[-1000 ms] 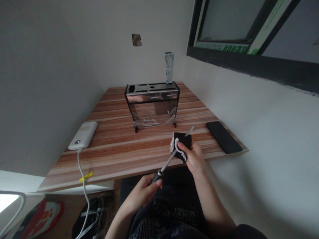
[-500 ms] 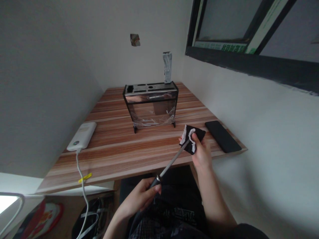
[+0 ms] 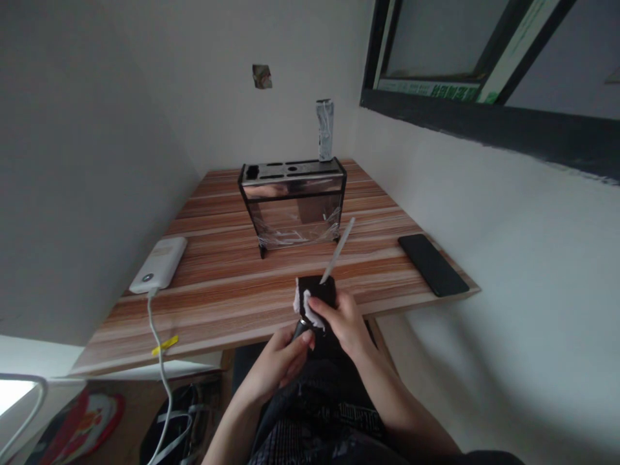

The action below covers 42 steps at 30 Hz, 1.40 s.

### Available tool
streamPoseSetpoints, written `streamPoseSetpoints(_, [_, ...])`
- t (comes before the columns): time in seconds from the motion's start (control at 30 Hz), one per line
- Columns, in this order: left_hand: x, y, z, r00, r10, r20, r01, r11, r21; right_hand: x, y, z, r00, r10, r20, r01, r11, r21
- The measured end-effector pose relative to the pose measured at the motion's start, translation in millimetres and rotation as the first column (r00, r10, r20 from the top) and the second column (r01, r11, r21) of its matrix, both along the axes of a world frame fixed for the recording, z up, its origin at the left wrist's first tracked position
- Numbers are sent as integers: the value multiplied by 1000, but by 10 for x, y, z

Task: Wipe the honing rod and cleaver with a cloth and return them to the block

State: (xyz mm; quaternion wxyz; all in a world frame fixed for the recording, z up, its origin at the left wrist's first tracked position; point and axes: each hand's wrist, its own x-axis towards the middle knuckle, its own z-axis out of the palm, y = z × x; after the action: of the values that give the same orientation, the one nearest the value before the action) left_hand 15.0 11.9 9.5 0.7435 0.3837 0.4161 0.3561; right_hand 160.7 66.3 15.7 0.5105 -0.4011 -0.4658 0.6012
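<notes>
My left hand [image 3: 275, 367] is closed around the black handle of a honing steel [image 3: 338, 250], whose thin grey rod points up and to the right. My right hand [image 3: 349, 328] pinches a black cloth with white edging [image 3: 316, 289] around the lower part of the rod, close to the handle. The upper rod sticks out bare beyond the cloth. Behind the rod's tip stands a knife block [image 3: 293, 187] with a slotted metal top and a clear front. A grey-white, wrapped upright piece [image 3: 325, 132] rises from its right end.
The striped wooden table [image 3: 217, 258] has walls on its sides. A black phone [image 3: 433, 265] lies near the right edge. At the left is a white power bank [image 3: 159, 263] with a white cable [image 3: 157, 339] hanging over the front edge, beside yellow tape [image 3: 165, 345].
My right hand and the cloth have slid down the rod from its tip to near the handle, leaving the upper rod uncovered. My left hand keeps its grip on the handle.
</notes>
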Motion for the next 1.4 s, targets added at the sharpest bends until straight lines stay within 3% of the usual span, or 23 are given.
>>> streamPoseSetpoints(0.2, [-23, 11, -6, 999, 53, 5, -53, 998, 36, -117, -63, 76, 995, 69, 72, -70, 997, 17])
streamPoseSetpoints(0.5, [6, -3, -47, 997, 69, -39, -67, 996, 63, -84, -53, 65, 995, 59, 84, -59, 998, -2])
streamPoseSetpoints(1.03, [22, -52, -86, 997, 3, -78, 0, 999, 38, -1, -43, 32, 997, 62, -52, -60, 998, 36])
streamPoseSetpoints(1.23, [0, -74, -109, 988, -46, -146, 52, 998, 35, 155, 86, 18, 990, -54, -127, 54, 999, -1])
streamPoseSetpoints(1.4, [-22, -114, -102, 980, -107, -170, 113, 993, 23, 384, 229, 127, 958, -181, -222, 191, 981, 27])
